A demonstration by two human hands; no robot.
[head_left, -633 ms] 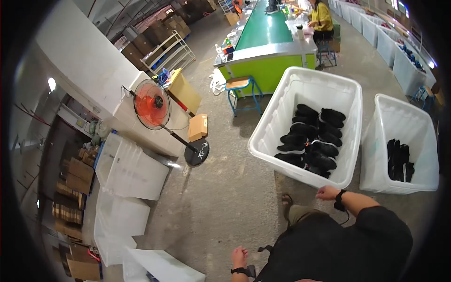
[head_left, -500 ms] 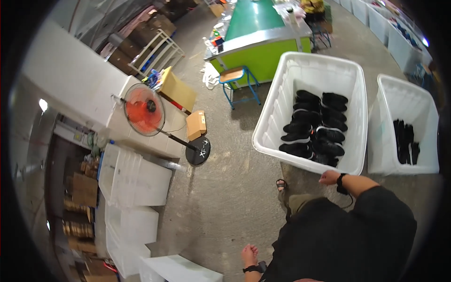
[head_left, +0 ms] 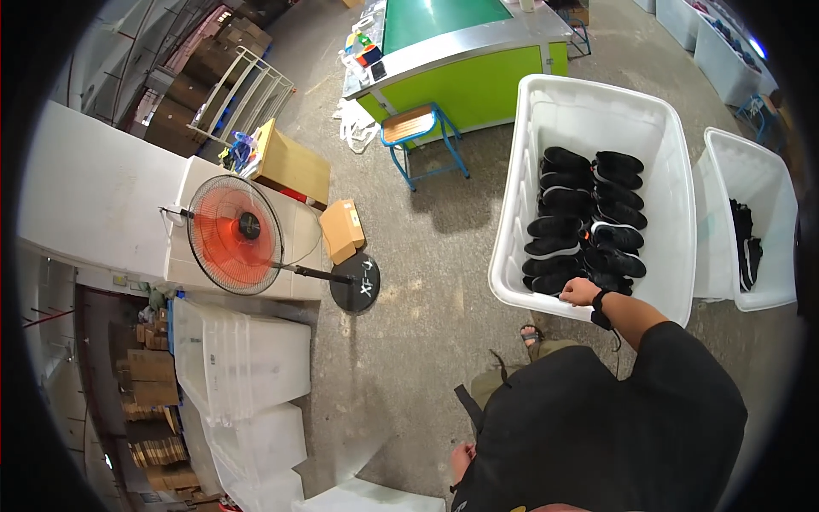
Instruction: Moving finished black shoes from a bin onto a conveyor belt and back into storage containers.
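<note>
Near the front rim of a large white plastic bin, my right hand is closed, its fingers curled. Whether it grips the rim or only hovers over it, I cannot tell. Inside the bin lie several black shoes with pale sole edges, set in two columns. My left hand hangs low beside my body, loosely curled, with nothing seen in it; my dark shirt partly covers it. Both wrists carry dark bands.
Another white bin with black shoes stands at the right. Ahead are a green-topped table and a blue-legged stool. To the left stand a pedestal fan, a cardboard box and stacked white bins.
The shoe bin is closer in view, and my right hand has moved from short of its rim up to it. My left hand has drawn back against my body.
</note>
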